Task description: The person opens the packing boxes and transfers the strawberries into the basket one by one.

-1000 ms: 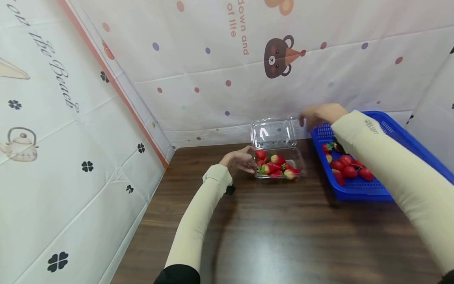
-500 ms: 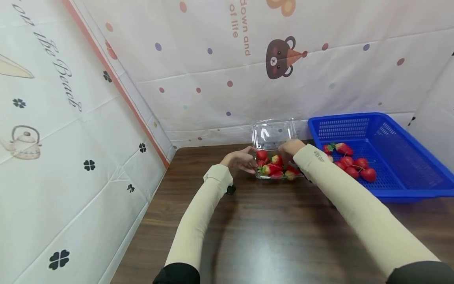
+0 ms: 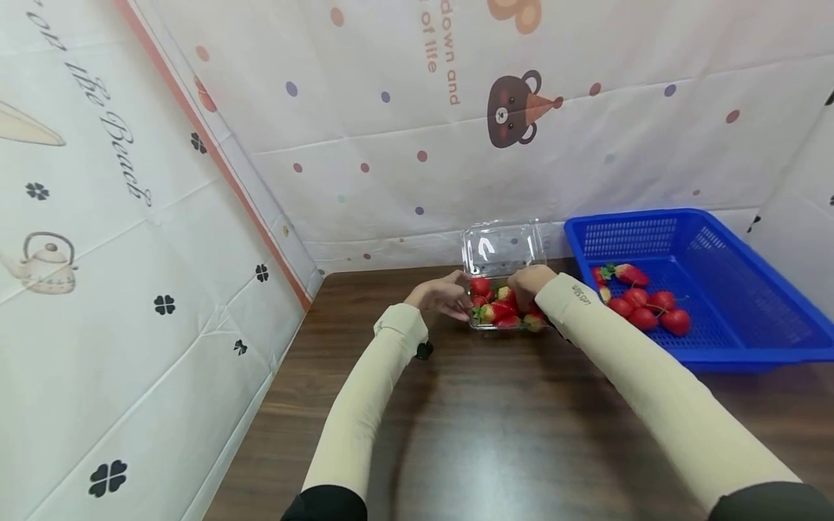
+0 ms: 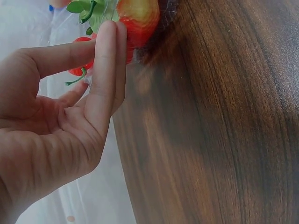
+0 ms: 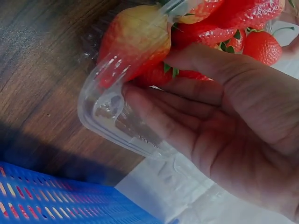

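Observation:
A clear plastic box of strawberries stands near the back of the table, its hinged lid raised against the wall cloth. My left hand rests on the box's left side; in the left wrist view its fingers lie nearly straight along the plastic. Inside the box's right half is my right hand. The right wrist view has its thumb and fingers around a red strawberry with green leaves, partly hidden by the hand. Beside it lies a yellow-ended strawberry at the box's corner.
Right of the box stands a blue perforated basket. Several red fruits, some with stems, lie in its left part. Patterned white cloth covers the walls behind and at the left. Dark wood tabletop spreads in front.
My right hand has come left and down from above the blue basket's left rim into the box, then shifted slightly left. The left hand has kept its place at the box.

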The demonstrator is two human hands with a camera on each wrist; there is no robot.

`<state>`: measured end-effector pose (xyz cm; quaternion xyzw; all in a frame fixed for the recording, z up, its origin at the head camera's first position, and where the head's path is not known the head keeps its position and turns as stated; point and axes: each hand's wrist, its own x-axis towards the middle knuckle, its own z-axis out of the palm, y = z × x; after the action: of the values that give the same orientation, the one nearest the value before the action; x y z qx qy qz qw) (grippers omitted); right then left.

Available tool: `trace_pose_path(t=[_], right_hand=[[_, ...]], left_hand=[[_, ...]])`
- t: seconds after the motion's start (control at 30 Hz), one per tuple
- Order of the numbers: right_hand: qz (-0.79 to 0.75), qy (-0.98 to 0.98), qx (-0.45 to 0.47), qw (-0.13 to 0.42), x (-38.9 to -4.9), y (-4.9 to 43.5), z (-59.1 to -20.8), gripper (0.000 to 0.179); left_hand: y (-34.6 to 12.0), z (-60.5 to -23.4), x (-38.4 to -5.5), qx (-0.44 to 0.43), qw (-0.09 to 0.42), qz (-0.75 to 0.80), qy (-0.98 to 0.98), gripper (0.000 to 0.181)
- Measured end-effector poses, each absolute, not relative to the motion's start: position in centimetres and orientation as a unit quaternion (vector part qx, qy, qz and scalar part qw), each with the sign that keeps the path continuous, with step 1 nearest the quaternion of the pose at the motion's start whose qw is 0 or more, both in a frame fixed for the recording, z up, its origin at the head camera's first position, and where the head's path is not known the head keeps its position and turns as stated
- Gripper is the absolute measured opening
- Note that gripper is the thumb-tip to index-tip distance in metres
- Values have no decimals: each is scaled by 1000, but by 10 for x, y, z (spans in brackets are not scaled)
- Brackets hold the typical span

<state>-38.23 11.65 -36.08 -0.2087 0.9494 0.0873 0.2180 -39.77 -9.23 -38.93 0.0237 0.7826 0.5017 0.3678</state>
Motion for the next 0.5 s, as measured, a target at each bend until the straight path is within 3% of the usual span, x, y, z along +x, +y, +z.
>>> trace_pose_path(t=[0.23, 0.5], right_hand=[[23, 946, -205, 248, -392, 122, -348, 15], [-40, 953, -205, 220, -396, 164, -276, 18]], left_hand=[[-90, -391, -400, 27, 365, 498, 786, 74], [-87, -387, -403, 24, 365, 493, 789, 75]])
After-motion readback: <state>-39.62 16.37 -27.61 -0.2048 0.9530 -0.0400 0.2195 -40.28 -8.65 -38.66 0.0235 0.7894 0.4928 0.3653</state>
